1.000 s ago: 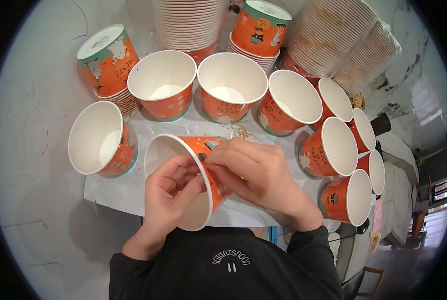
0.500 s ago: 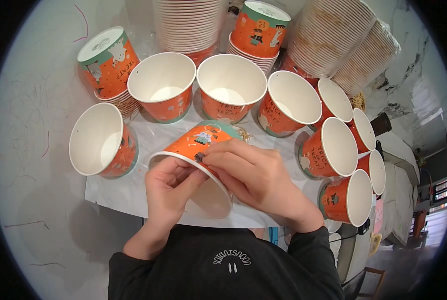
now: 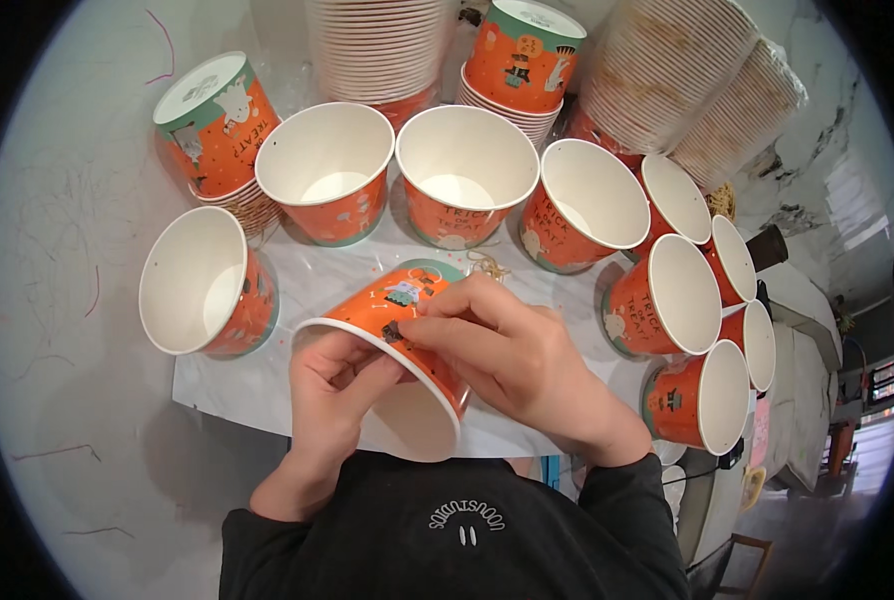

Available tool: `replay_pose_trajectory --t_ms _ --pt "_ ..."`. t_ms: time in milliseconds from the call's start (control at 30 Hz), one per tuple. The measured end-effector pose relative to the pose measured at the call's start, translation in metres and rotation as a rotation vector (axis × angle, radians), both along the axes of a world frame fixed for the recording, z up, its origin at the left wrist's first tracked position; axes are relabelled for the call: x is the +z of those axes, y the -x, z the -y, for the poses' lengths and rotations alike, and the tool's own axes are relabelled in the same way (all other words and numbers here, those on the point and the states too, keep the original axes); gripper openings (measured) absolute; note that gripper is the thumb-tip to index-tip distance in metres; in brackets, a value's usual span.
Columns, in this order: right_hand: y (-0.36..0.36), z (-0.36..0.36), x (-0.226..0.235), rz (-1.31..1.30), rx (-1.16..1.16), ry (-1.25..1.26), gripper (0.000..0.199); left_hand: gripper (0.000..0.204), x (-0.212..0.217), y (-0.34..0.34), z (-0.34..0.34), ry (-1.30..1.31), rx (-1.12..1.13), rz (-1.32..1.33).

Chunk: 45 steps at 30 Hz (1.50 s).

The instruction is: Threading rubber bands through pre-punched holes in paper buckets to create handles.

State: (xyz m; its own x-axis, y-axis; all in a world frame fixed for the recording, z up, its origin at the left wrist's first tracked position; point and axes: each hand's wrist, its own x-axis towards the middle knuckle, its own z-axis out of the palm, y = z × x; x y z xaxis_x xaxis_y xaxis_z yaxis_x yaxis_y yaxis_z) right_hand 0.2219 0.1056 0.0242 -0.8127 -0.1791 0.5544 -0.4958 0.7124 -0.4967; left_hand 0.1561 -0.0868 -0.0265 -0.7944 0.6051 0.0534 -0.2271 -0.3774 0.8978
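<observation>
An orange and green paper tub [image 3: 372,305] with printed cartoon figures lies tilted in front of me, its white mouth facing down toward my body. My left hand [image 3: 329,392] grips the rim on the left, with its fingers inside the mouth. On the tub's outer side, close to the rim, rest the bent fingertips of my right hand [image 3: 512,355]. Those fingers are drawn together in a pinch beside a dark printed figure. Whatever they may hold is too small to make out, and the right thumb is mostly hidden.
Matching open tubs [image 3: 467,165] curve around the white tabletop [image 3: 237,385]. Behind them rise a tall nested stack [image 3: 377,50], wrapped stacks [image 3: 667,70] and upturned tubs [image 3: 527,60]. Tan twine [image 3: 487,267] lies beyond the held tub.
The held tub has shifted slightly toward me, its far end lower in view. My right fingertips have loosened and lifted a little from the printed figure; my left hand keeps its grip.
</observation>
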Motion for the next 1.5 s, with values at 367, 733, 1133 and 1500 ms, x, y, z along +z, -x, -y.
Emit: replay_pose_trajectory --t_ms 367,733,1133,1500 --pt "0.003 0.004 -0.002 -0.030 -0.030 -0.072 0.034 0.030 -0.004 0.001 -0.001 0.031 0.058 -0.062" --pt "-0.003 0.001 0.002 -0.047 0.006 -0.136 0.026 0.032 -0.004 -0.006 -0.005 -0.023 0.112 -0.067" --pt "-0.022 -0.007 0.032 0.573 0.135 0.537 0.015 0.019 0.021 -0.007 0.011 0.352 0.523 -1.121" --pt "-0.016 -0.009 0.020 0.245 0.156 0.525 0.007 0.023 0.094 0.032 -0.026 0.201 -0.151 -0.910"
